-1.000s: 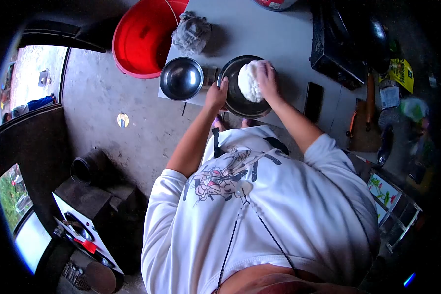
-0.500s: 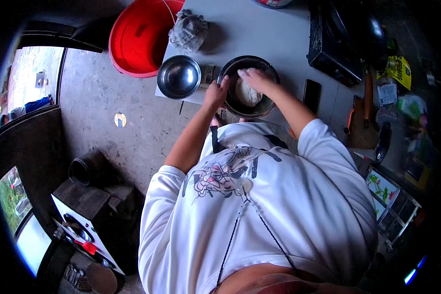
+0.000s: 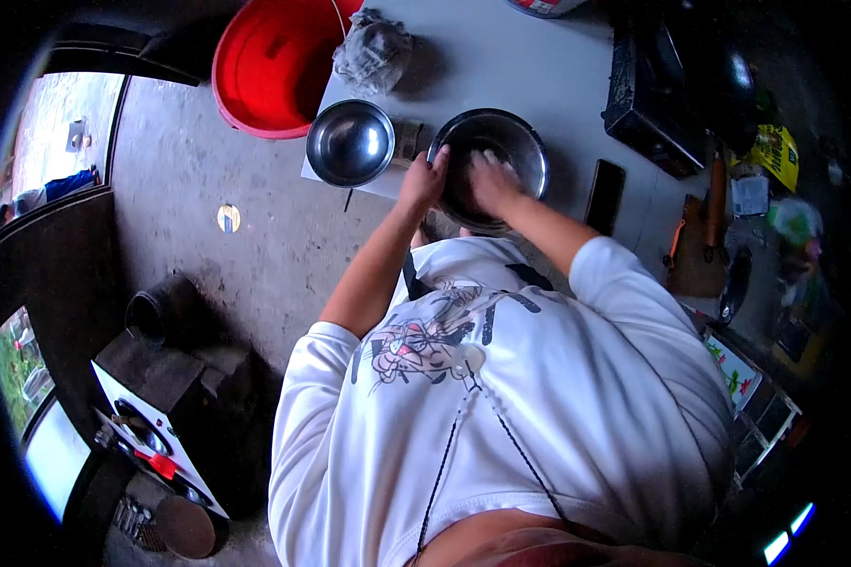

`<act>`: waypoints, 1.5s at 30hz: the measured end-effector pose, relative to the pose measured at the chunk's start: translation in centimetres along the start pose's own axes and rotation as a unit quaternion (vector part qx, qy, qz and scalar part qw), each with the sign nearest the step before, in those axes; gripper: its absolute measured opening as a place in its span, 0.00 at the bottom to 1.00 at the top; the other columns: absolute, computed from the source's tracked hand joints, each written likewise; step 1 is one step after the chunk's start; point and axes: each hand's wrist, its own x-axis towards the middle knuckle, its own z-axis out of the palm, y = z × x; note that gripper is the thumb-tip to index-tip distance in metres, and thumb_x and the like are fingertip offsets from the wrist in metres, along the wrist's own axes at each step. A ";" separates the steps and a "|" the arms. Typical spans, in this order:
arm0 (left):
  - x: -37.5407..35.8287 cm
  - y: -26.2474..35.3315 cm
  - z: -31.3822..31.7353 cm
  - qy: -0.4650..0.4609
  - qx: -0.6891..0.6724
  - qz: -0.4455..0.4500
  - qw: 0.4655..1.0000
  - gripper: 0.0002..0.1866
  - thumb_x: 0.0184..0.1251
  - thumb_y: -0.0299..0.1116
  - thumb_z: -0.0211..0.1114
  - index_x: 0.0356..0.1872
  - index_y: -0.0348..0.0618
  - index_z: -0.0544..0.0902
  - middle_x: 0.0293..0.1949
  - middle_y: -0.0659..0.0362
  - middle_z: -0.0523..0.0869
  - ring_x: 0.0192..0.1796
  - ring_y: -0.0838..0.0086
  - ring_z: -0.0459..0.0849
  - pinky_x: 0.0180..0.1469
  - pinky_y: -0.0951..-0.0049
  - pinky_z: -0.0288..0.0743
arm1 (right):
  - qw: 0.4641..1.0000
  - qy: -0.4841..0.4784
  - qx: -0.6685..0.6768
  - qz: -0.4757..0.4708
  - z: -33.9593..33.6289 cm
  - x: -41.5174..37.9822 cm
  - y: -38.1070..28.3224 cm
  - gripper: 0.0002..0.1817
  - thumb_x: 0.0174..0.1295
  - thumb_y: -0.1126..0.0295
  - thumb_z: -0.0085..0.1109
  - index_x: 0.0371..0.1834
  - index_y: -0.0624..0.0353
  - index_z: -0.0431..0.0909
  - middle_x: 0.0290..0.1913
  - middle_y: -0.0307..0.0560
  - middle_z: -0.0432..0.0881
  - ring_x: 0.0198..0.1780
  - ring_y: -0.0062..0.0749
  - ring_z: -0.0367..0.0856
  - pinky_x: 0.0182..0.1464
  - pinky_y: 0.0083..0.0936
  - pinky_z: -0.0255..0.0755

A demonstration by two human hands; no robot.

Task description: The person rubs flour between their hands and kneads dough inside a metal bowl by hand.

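Note:
A dark-rimmed metal bowl (image 3: 531, 151) stands at the table's near edge, in front of my body. My left hand (image 3: 426, 177) is closed on the bowl's left rim, thumb up along it. Inside the bowl, my right hand (image 3: 494, 181) presses down with curled, somewhat blurred fingers that look pale with flour or dough. The lump of pale dough lies beneath this hand and is almost wholly hidden by it. Just left of my left hand sits a second, shiny metal bowl (image 3: 350, 142) with nothing visible in it.
A large red bucket (image 3: 265, 71) stands left of the white table (image 3: 496, 66). Near its back left edge lies a crumpled plastic bag (image 3: 373, 52). A phone (image 3: 605, 196) lies to the right, with a black box-like appliance (image 3: 648, 109) behind it. A stove (image 3: 151, 425) is at lower left.
My right hand has moved down and toward me inside the bowl, covering the dough that showed before. My left hand keeps its hold on the rim. The view has shifted slightly.

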 end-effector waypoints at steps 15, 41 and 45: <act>1.2 -1.1 0.6 0.016 0.035 0.032 0.999 0.29 0.56 0.56 0.47 0.38 0.33 0.72 0.30 0.41 0.78 0.34 0.52 0.79 0.30 0.59 0.74 | 0.987 0.020 0.074 -0.138 -6.7 -1.5 -0.9 0.16 0.42 0.57 0.59 0.26 0.58 0.74 0.33 0.54 0.73 0.39 0.47 0.71 0.40 0.36 0.65; 0.8 -1.6 1.4 0.003 0.000 -0.001 1.000 0.31 0.56 0.57 0.46 0.40 0.31 0.71 0.31 0.38 0.77 0.31 0.50 0.79 0.20 0.62 0.77 | 0.973 -0.002 0.225 0.052 -11.6 -2.3 -1.6 0.10 0.53 0.64 0.51 0.30 0.60 0.75 0.36 0.47 0.75 0.40 0.42 0.72 0.40 0.32 0.66; -0.2 -0.2 1.0 0.005 -0.027 0.017 0.999 0.31 0.56 0.56 0.47 0.39 0.30 0.71 0.31 0.38 0.77 0.30 0.51 0.79 0.18 0.63 0.77 | 0.954 0.237 0.058 -0.173 -8.3 -0.5 -0.1 0.14 0.53 0.62 0.50 0.38 0.59 0.74 0.44 0.51 0.73 0.48 0.44 0.69 0.50 0.34 0.61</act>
